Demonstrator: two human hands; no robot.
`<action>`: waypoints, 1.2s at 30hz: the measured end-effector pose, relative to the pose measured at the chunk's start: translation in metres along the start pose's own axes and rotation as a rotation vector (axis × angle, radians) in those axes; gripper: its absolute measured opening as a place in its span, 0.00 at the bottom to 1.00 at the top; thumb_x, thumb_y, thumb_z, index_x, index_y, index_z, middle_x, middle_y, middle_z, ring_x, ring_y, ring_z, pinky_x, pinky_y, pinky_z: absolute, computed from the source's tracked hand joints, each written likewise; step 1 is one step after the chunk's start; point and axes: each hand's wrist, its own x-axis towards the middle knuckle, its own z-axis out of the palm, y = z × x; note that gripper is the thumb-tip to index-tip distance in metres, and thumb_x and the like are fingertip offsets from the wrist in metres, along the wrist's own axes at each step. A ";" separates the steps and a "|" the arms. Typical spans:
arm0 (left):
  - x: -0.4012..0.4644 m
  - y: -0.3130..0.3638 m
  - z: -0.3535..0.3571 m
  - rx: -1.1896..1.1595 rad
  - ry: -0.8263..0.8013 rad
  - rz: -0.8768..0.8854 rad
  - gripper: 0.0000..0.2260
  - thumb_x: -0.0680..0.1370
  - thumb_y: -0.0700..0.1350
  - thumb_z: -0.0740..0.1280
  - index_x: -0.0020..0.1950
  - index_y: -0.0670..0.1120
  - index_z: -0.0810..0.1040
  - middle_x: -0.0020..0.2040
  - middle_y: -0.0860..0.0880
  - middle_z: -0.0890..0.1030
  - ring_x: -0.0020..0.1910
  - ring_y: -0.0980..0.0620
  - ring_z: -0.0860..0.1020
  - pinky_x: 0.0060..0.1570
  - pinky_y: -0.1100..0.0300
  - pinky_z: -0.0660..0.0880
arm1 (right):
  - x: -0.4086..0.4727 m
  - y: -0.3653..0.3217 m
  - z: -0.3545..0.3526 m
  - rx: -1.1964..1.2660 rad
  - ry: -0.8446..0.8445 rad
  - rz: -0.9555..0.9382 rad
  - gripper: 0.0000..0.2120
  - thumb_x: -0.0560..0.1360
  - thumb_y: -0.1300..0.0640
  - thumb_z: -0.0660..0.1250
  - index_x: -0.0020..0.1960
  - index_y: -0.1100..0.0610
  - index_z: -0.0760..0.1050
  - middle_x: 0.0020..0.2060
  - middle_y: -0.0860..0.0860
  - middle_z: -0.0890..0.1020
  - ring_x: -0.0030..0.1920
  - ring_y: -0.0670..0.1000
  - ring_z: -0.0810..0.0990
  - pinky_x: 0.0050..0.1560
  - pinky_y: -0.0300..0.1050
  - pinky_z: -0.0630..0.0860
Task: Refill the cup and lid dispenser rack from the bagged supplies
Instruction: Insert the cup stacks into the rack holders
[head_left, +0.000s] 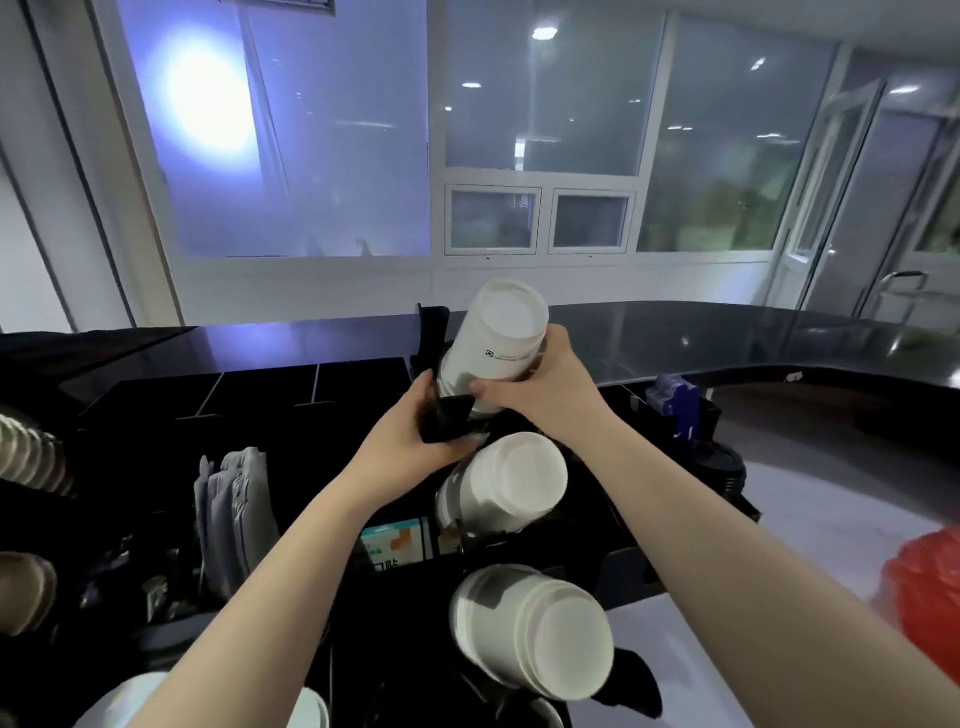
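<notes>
A black dispenser rack (628, 566) runs down the middle of the view with three stacks of white paper cups, bottoms toward me. My right hand (540, 389) is wrapped around the top cup stack (498, 338), which sits tilted in the rack's upper slot. My left hand (410, 426) grips the black bracket (447, 421) at that slot's mouth. A middle cup stack (509, 480) and a lower cup stack (540, 629) rest in the slots below. No supply bag is clearly visible.
A dark counter (727, 338) curves behind the rack. Grey folded sleeves (234, 509) stand left of it. Brown cup stacks (26, 462) poke in at the far left. Black lids (719, 467) sit to the right, and something red (924, 603) lies at the right edge.
</notes>
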 end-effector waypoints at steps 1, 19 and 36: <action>0.001 -0.002 0.002 -0.006 0.003 0.004 0.29 0.66 0.53 0.77 0.63 0.65 0.70 0.58 0.60 0.80 0.58 0.60 0.78 0.61 0.51 0.74 | 0.000 0.000 0.000 -0.005 0.010 -0.006 0.36 0.58 0.45 0.81 0.57 0.47 0.63 0.47 0.39 0.77 0.48 0.37 0.76 0.44 0.34 0.72; 0.008 -0.010 0.003 0.114 0.088 -0.153 0.29 0.66 0.49 0.78 0.65 0.60 0.73 0.55 0.61 0.81 0.57 0.60 0.78 0.62 0.53 0.73 | -0.008 0.003 0.012 0.017 0.160 -0.041 0.34 0.50 0.37 0.74 0.52 0.39 0.65 0.42 0.38 0.80 0.44 0.34 0.78 0.40 0.30 0.70; 0.003 0.002 0.002 0.146 0.091 -0.141 0.22 0.68 0.43 0.75 0.58 0.58 0.77 0.52 0.57 0.83 0.55 0.55 0.79 0.61 0.52 0.73 | -0.007 0.009 0.013 0.072 0.169 -0.074 0.33 0.56 0.46 0.80 0.55 0.41 0.66 0.47 0.43 0.81 0.49 0.43 0.81 0.51 0.46 0.78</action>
